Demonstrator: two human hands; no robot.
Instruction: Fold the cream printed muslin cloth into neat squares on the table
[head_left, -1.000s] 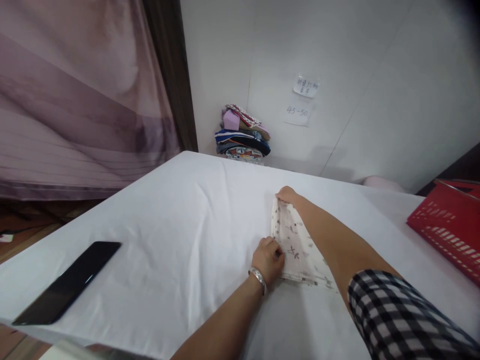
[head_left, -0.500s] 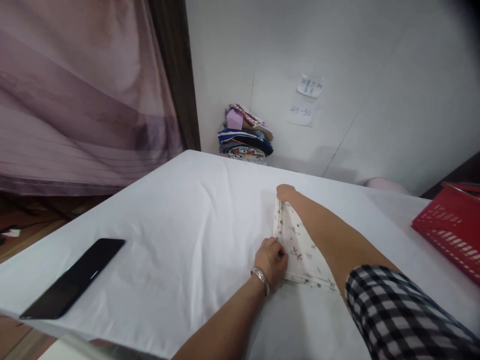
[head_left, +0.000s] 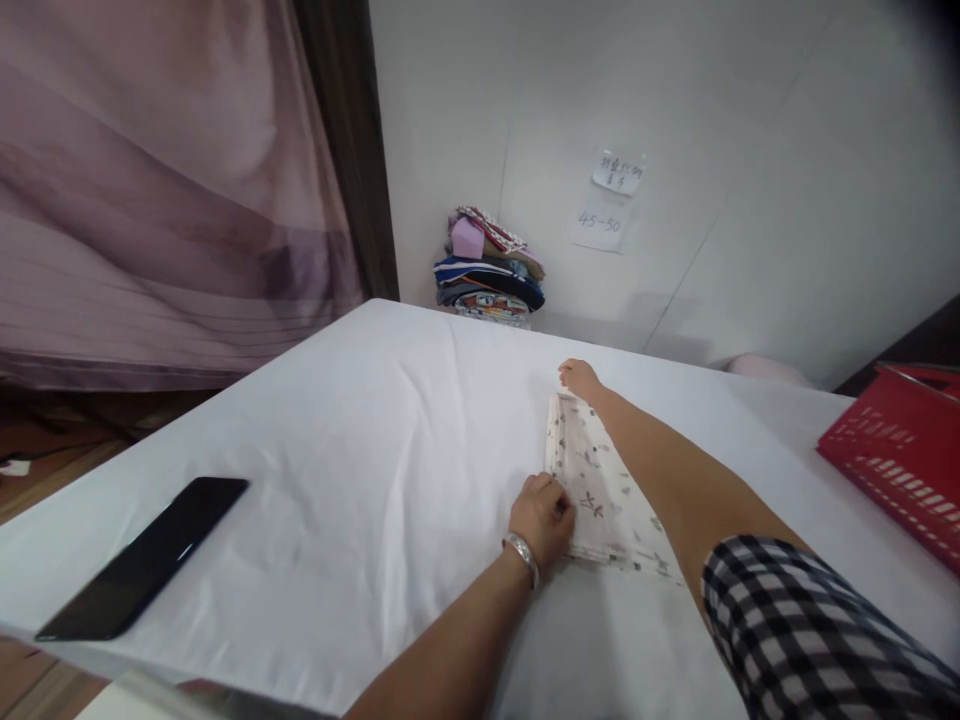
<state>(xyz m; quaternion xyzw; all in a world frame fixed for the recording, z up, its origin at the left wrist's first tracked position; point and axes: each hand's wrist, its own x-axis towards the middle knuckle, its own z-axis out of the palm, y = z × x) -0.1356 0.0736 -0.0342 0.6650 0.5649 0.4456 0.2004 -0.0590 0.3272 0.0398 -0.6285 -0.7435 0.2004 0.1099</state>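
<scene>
head camera looks down at a small folded cloth (head_left: 596,490) with little flowers on it, lying flat on the white table (head_left: 360,430). the cloth is a long shape, and its long way runs from near the person out toward the wall. the left hand (head_left: 541,518) sits curled on the near left corner of the cloth, fingers pinching or pressing its edge; i cannot tell which. the right hand (head_left: 579,379) is stretched out to the far end of the cloth, fingers low on its far edge, and i cannot tell if it grips or only presses. the right arm lies along the right side of the cloth and hides part of it. so one hand is at each end. left of the cloth, well apart, lies a black phone (head_left: 142,556). right of the cloth, well apart, is a red basket (head_left: 892,455). past the cloth, by the wall, is a pile of folded clothes (head_left: 489,268). nothing lies just beside the cloth.
</scene>
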